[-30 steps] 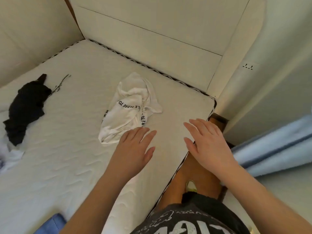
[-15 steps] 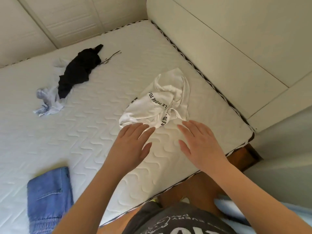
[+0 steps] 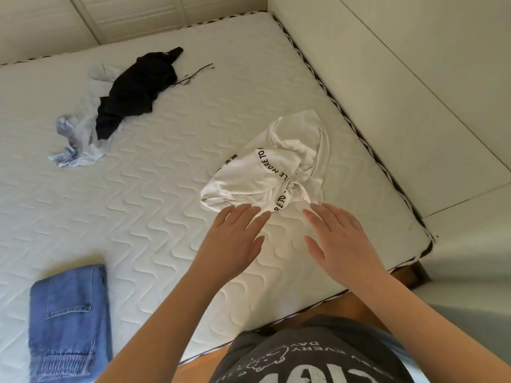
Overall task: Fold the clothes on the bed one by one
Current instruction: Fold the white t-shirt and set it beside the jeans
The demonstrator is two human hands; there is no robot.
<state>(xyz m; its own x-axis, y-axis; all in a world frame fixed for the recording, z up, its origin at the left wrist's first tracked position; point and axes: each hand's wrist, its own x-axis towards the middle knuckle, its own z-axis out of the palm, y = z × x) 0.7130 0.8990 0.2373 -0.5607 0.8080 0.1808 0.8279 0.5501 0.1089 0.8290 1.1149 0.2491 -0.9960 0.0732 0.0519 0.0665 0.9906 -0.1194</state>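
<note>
Nearest, a folded pair of blue denim jeans (image 3: 67, 322) lies at the near left of the white quilted bed (image 3: 154, 217). The near edge of the bed runs slanting in front of the person's dark grey printed shirt (image 3: 307, 357).

Both hands reach out flat over the bed. The left hand (image 3: 235, 239) has straight, spread fingers, and its fingertips (image 3: 250, 211) touch the near edge of a crumpled white T-shirt with black letters (image 3: 271, 172). The right hand (image 3: 343, 239) is spread wide too and holds nothing (I cannot tell if it touches the bed).

There is bare bed left of the T-shirt. Farther off, a crumpled black garment (image 3: 135, 89) lies on top of a pale blue crumpled cloth (image 3: 74, 145). Cream padded walls (image 3: 401, 78) stand along the far and right edges.
</note>
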